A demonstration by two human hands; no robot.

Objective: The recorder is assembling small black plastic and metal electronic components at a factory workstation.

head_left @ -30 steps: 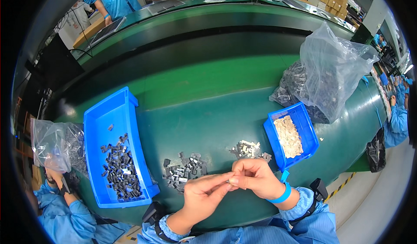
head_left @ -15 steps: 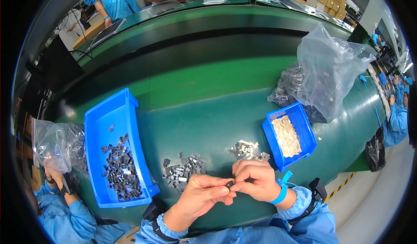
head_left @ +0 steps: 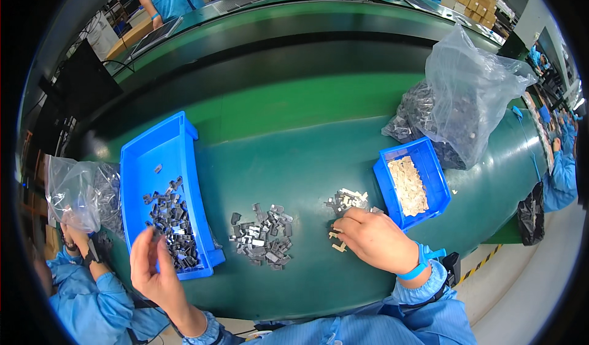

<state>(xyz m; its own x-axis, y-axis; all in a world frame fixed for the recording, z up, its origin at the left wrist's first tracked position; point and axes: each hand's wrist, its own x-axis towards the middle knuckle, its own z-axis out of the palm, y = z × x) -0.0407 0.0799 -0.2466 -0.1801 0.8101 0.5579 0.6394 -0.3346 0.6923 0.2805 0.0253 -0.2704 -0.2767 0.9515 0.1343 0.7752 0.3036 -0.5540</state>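
Observation:
My left hand hovers over the near edge of the large blue tray, thumb and fingers apart. Small black pieces lie heaped in that tray. My right hand is at a small pile of pale and dark pieces, its fingers curled together and pointing down. Whatever is between those fingertips is hidden. A few cream pieces lie just under them. Between my hands, a loose pile of black and grey pieces rests on the green table.
A smaller blue bin with flat cream pieces stands at right. Behind it, a big clear bag holds dark pieces. At left, a co-worker's hand touches another clear bag. Further co-workers stand across the table.
My hands were together at a small dark piece and have parted. The left has moved left to the tray; the right has shifted to the small pile of pieces.

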